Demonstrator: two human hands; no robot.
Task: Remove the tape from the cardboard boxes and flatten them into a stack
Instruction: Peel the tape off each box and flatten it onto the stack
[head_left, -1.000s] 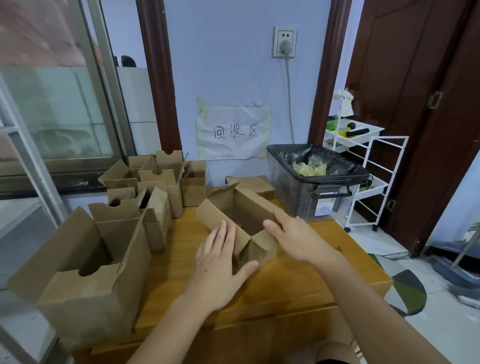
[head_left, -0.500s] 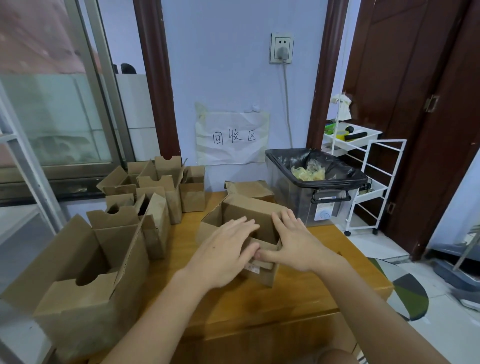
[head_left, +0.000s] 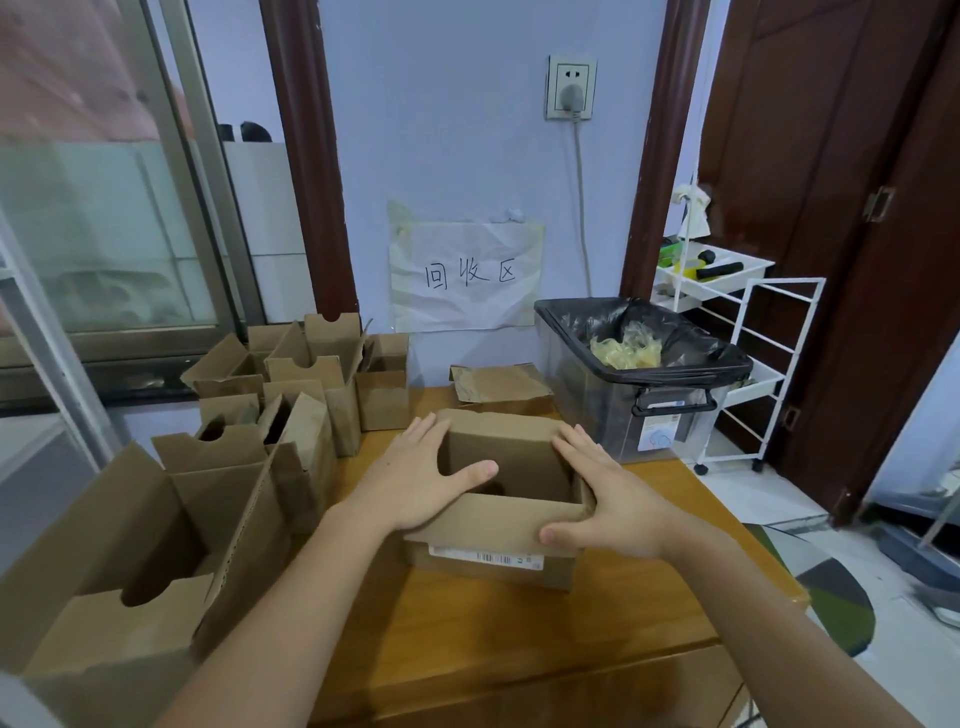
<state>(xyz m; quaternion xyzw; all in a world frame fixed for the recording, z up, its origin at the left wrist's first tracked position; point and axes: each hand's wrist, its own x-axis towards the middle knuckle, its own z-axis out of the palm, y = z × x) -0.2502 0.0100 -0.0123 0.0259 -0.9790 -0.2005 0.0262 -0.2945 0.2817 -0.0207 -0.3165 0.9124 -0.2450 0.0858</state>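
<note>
An open cardboard box (head_left: 498, 522) with a white barcode label (head_left: 485, 558) on its front stands in the middle of the wooden table (head_left: 467, 639). My left hand (head_left: 415, 480) lies flat against the box's left side, fingers straight and thumb reaching over the opening. My right hand (head_left: 608, 496) presses the right side with straight fingers, its thumb on the front flap. A low pile of flattened cardboard (head_left: 501, 387) lies behind the box near the wall.
Several open cardboard boxes crowd the table's left side, a big one (head_left: 130, 571) nearest and smaller ones (head_left: 311, 384) behind. A bin with a black liner (head_left: 644, 364) holding crumpled tape (head_left: 626, 351) stands at the right back. A white cart (head_left: 727, 312) is beyond it.
The box has turned square to me and stands upright with its opening upward. Both hands moved from the front and top to its left and right sides.
</note>
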